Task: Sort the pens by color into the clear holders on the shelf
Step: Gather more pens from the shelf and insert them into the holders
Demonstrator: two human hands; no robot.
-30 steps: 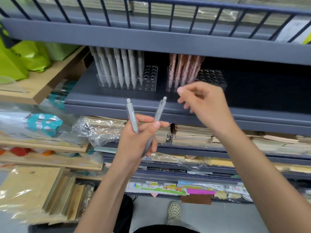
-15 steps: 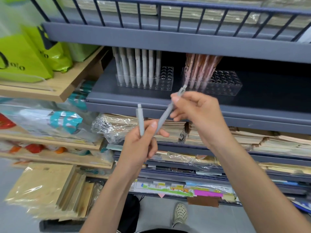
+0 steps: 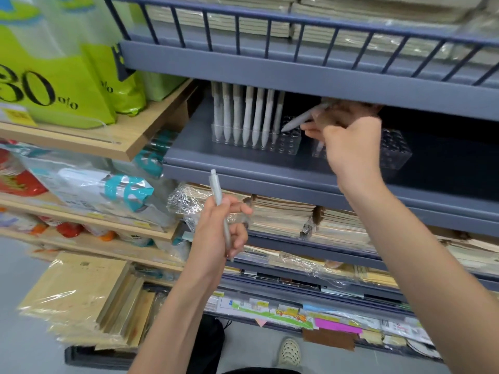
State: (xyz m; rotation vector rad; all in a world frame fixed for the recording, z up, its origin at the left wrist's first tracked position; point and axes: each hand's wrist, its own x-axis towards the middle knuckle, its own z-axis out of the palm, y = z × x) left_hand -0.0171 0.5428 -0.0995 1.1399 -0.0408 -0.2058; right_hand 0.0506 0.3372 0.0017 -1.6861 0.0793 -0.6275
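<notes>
The right hand (image 3: 348,141) is up at the grey shelf (image 3: 243,168). Its fingers pinch a grey pen (image 3: 302,120). That pen is tilted, and its tip points down at the open holes of the left clear holder (image 3: 289,145). A row of pale pens (image 3: 243,114) stands upright in the left part of that holder. The right clear holder (image 3: 395,149) sits just beside it, partly hidden behind the right hand. The left hand (image 3: 218,230) is lower and nearer, with its fingers curled round a second grey pen (image 3: 217,190) that points up.
</notes>
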